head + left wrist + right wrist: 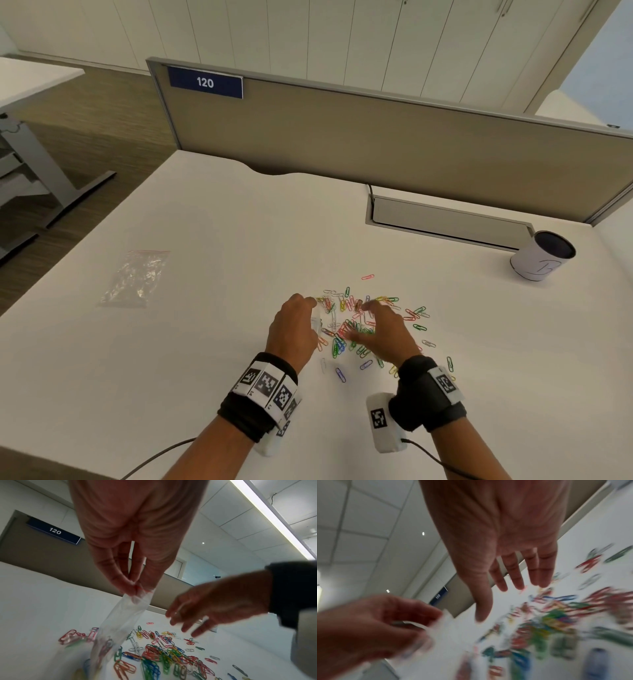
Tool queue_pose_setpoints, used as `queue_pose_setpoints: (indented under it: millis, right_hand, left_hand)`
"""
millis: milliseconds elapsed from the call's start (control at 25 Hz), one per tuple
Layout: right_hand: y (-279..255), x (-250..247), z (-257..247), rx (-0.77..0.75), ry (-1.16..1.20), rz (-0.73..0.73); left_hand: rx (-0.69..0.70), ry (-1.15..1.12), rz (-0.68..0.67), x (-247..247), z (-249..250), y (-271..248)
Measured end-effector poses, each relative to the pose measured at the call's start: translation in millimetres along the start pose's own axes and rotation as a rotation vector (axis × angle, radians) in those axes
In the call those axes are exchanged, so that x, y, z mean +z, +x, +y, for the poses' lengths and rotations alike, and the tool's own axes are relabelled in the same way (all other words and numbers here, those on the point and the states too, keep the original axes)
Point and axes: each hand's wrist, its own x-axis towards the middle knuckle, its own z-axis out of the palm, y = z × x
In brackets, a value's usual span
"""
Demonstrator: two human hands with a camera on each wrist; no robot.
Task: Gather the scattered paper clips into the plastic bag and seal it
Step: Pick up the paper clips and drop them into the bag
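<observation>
Clips [356, 325] lie in a coloured heap on the desk [222, 222], between and under both hands. The left hand [294, 329] pinches the top edge of a clear bag [123, 616], which hangs down onto the heap's left side. The right hand [383, 329] hovers over the heap, fingers [515, 573] straight and spread, holding nothing. A 2nd bag [137, 277] lies well off left; a cup [541, 255] stands far right.
</observation>
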Motion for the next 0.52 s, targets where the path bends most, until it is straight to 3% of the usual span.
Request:
queue_pose_setpoints:
  millis: [80, 160, 240, 520]
  right_hand:
    - [3.5, 10.8, 17.9, 0.063, -0.176, -0.173]
    - [4.7, 23.6, 22.9, 0.044, -0.29, -0.244]
    - [6.7, 33.3, 24.5, -0.015, -0.363, -0.202]
    - [15.8, 45.0, 35.5, -0.155, -0.297, 0.029]
  left_hand:
    - [-0.014, -0.064, 0.004, 2.5, -3.8, 0.9]
    - [-0.022, -0.11, 0.014, 5.8, -4.9, 0.5]
    - [-0.022, -0.125, 0.021, 7.7, -4.4, 0.4]
    - [-0.034, -0.158, 0.033, 6.7, -1.6, -0.4]
